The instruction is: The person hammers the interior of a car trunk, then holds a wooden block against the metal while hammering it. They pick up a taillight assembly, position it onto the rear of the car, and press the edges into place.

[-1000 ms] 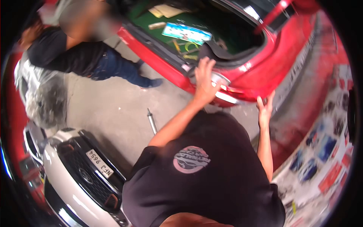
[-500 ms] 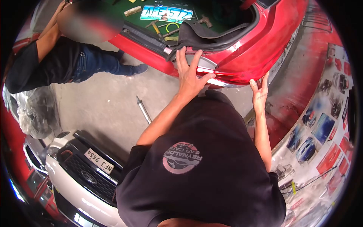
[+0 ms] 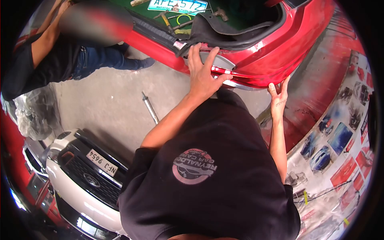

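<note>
A red tail light (image 3: 254,81) with a clear strip sits at the rear corner of the red car (image 3: 272,54). My left hand (image 3: 203,75) grips its left end, fingers reaching over the grey inner part (image 3: 222,61) and thumb along the red lens. At the right end, my right hand (image 3: 279,95) holds the light's outer edge between thumb and fingers. Just above my left fingers runs the black rubber seal (image 3: 240,38) of the open boot.
Inside the boot lie a licence plate (image 3: 178,7), a hammer (image 3: 221,15) and other tools. A co-worker (image 3: 48,52) stands at the left. A metal tube (image 3: 149,107) lies on the floor, and a white car (image 3: 86,182) is parked behind. A picture-covered banner (image 3: 332,140) lines the right.
The view has shifted slightly, so the car sits higher and further right. Both hands keep their places on the tail light, with its lens angled a little differently.
</note>
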